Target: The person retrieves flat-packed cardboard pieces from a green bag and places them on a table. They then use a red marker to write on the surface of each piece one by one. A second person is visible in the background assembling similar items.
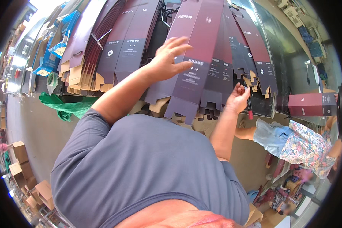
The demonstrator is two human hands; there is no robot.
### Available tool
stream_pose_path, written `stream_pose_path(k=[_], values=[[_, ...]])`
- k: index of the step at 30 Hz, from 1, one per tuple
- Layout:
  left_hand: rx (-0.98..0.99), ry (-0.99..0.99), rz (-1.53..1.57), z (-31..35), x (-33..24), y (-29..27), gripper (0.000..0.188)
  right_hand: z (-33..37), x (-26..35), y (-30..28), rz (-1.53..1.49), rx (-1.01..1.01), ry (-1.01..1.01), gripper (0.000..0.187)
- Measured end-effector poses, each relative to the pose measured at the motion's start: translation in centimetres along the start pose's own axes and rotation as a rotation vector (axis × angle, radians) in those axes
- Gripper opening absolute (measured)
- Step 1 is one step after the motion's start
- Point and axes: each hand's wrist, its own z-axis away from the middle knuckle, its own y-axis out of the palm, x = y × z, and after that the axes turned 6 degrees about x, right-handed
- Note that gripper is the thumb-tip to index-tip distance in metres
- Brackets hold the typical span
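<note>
My left hand [170, 57] is spread over a long flat folded carton [199, 34] in maroon and dark purple, its fingers apart and nothing in them. I cannot tell whether its fingertips touch the cardboard. The carton slants towards me, and its printed lower part is smeared by motion. My right hand [238, 98] is closed around a slim dark marker pen [250, 114] with a red end pointing down, close to the cut edges of other flat cartons [237, 53]. More folded cartons [121, 45] lie stacked to the left of my left hand.
Blue boxes [46, 57] and green plastic sheeting [66, 104] lie at the left. A dark tabletop [292, 49] extends at the right, with a maroon box [305, 105] at its edge. Another person in a floral top [307, 142] stands there. Brown cardboard boxes [45, 193] are at lower left.
</note>
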Motion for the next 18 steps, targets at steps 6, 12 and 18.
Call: stream_pose_path(k=[6,12,18], values=[[0.19,-0.792,0.032,3.7,7.9,7.3,0.105,4.5,0.4,1.8,0.363,0.361,0.073,0.015],[0.07,-0.86,0.229,3.7,7.3,6.3,0.106,7.5,-3.9,3.1,0.972,0.997,-0.193,0.015],[0.111,-0.817,0.262,3.7,6.9,6.0,0.107,6.6,-6.3,1.8,1.101,0.956,-0.292,0.021]])
